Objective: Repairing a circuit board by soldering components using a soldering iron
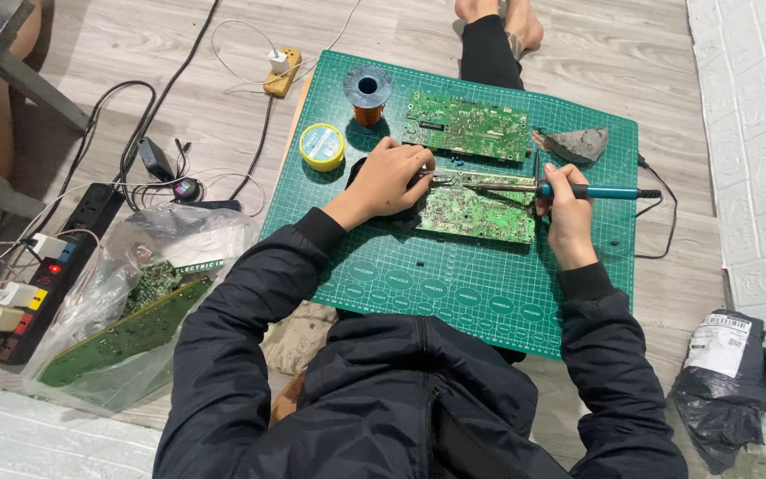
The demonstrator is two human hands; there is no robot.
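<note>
A green circuit board (476, 213) lies in the middle of a green cutting mat (454, 284) on the floor. My left hand (387, 182) rests on the board's left end, fingers curled on it, thumb and forefinger pinched on something small I cannot make out. My right hand (567, 217) grips a soldering iron (578, 191) with a teal handle, its metal tip pointing left over the board's top edge. A second green circuit board (467, 126) lies just beyond, at the mat's far side.
A copper wire spool (367, 93) and a yellow round tin (322, 146) sit at the mat's far left, a grey rag (575, 145) at far right. A power strip (42, 275), cables and a plastic bag with boards (135, 310) lie left. A black bag (727, 381) lies right.
</note>
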